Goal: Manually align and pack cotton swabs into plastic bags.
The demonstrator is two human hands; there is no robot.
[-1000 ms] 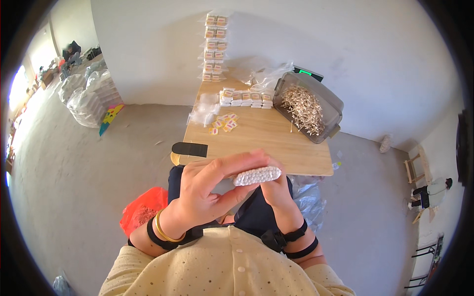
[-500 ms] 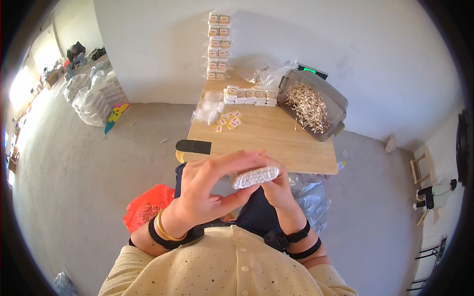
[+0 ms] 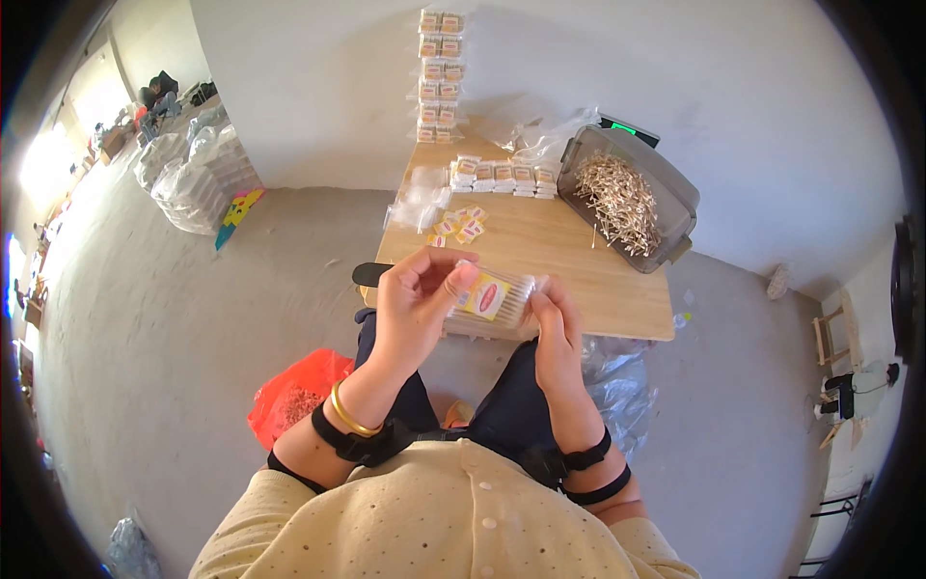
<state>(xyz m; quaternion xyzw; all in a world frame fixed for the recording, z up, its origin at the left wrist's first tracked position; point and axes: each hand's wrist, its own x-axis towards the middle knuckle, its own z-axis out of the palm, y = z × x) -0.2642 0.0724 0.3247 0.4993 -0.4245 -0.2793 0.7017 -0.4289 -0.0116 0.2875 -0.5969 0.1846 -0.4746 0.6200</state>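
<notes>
Between my two hands, over the table's front edge, is a clear bag of cotton swabs [image 3: 511, 301] with a yellow and red label card on its face. My left hand [image 3: 413, 304] grips the pack's left end, thumb pressed on top near the card. At the other end, my right hand [image 3: 558, 333] pinches the clear plastic between thumb and fingers. Loose label cards [image 3: 461, 228] lie on the table beyond, beside a stack of clear empty bags [image 3: 424, 198]. Behind them stands a row of filled swab packs [image 3: 502, 178].
A grey plastic bin [image 3: 687, 198] of loose swabs [image 3: 617, 198] sits tilted at the table's right, near a device with a green display [image 3: 627, 128]. Bagged packs [image 3: 440, 92] are stacked tall against the wall. A red bag [image 3: 299, 386] rests on the floor, left of my legs.
The pack has turned from showing its white swab tips to showing its labelled face. My right hand has shifted to the plastic at the right end.
</notes>
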